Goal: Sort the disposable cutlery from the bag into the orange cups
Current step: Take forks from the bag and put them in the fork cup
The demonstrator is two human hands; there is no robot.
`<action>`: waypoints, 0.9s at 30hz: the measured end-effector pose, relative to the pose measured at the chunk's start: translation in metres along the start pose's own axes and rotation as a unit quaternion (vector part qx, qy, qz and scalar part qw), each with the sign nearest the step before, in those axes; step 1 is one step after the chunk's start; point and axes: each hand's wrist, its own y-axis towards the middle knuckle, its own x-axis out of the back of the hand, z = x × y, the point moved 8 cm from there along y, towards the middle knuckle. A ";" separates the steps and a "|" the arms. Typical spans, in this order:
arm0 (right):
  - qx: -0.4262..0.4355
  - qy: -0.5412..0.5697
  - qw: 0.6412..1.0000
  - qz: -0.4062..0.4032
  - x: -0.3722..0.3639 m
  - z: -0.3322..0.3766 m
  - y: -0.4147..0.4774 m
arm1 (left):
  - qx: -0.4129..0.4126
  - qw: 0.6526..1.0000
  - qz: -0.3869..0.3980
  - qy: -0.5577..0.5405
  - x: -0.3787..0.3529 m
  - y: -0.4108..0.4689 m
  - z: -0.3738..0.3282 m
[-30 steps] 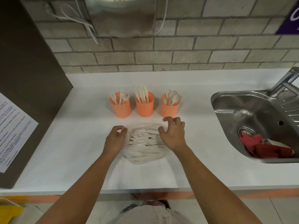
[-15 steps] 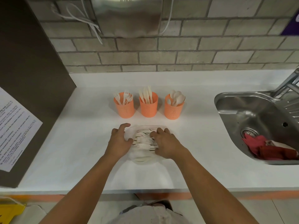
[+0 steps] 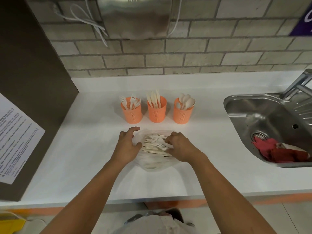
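While bag (image 3: pixel 157 163) lies crumpled, translucent white, on counter (image 3: pixel 84 149), pale forks (image 3: pixel 154 144) sit stacked at mouth; left hand (image 3: pixel 127 146) grips rim, right hand (image 3: pixel 179 146) pinches forks.

one head-worn view (wide-angle, edges bowed), forward and down onto the counter (image 3: pixel 84 149), seemingly near it

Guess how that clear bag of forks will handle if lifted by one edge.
Probably floppy: the bag is thin film, wrinkled and slumped flat on the counter. Likely light, since the forks look like thin disposable pieces. Lifted by one edge, the loose forks could slide to the low end.
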 end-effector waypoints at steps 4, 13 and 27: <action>0.008 -0.030 0.999 -0.019 -0.001 0.004 -0.003 | -0.009 1.000 -0.001 0.000 0.000 0.001 -0.002; 0.007 -0.067 0.994 -0.087 0.002 0.011 -0.010 | -0.018 1.000 -0.011 0.014 0.005 0.004 -0.001; -0.005 0.162 0.971 -0.176 0.028 0.006 -0.013 | -0.051 0.991 -0.106 -0.064 0.026 0.006 -0.015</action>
